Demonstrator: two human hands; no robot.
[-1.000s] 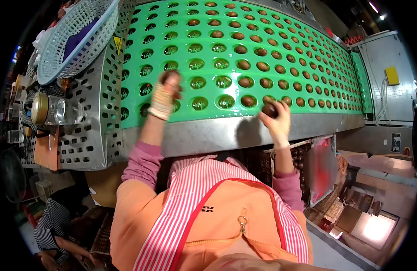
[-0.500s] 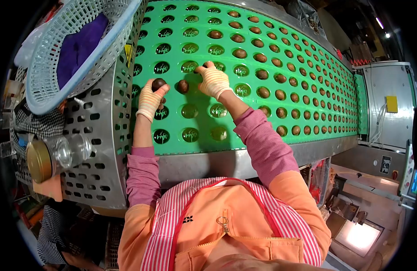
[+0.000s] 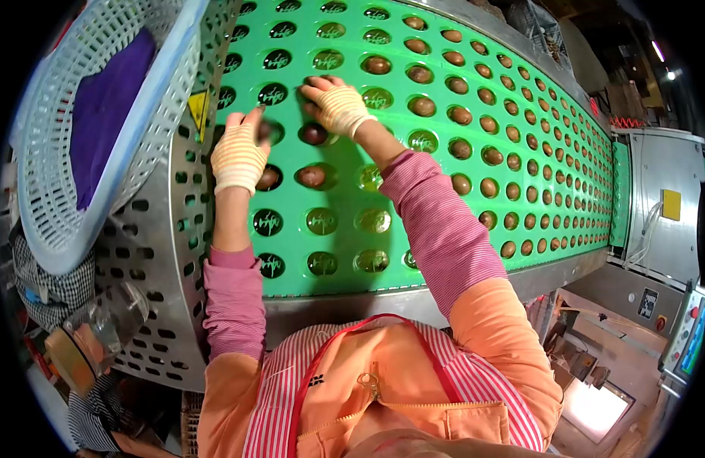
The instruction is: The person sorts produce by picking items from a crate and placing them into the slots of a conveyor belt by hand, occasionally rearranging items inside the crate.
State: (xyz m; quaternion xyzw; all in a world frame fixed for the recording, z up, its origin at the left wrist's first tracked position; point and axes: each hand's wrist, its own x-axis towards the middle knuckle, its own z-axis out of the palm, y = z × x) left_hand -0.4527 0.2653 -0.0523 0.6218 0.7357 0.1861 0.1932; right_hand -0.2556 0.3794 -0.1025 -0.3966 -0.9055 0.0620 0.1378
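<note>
My left hand (image 3: 240,153), in a striped fingerless glove, is over the left side of the green pocketed sheet (image 3: 345,286). Its fingertips close against a dark brown egg (image 3: 271,132), blurred by motion. My right hand (image 3: 337,105), gloved alike, reaches down with bent fingers over a pocket; what lies under the fingertips is hidden. Just below that hand sits a shiny dark egg (image 3: 314,134). Nearer me, one brown egg (image 3: 311,176) rests in its pocket, and another egg (image 3: 269,178) lies beside it under my left wrist.
Rows of brown eggs (image 3: 460,115) fill pockets toward the right. A blue-rimmed basket (image 3: 100,217) with purple cloth (image 3: 112,114) stands left, above a perforated metal panel (image 3: 158,252). A jar (image 3: 70,359) is lower left. A metal cabinet (image 3: 669,172) stands right.
The view has shifted. My left hand has lowered its egg toward the sheet. My right hand has moved left, its fingers now over another pocket.
</note>
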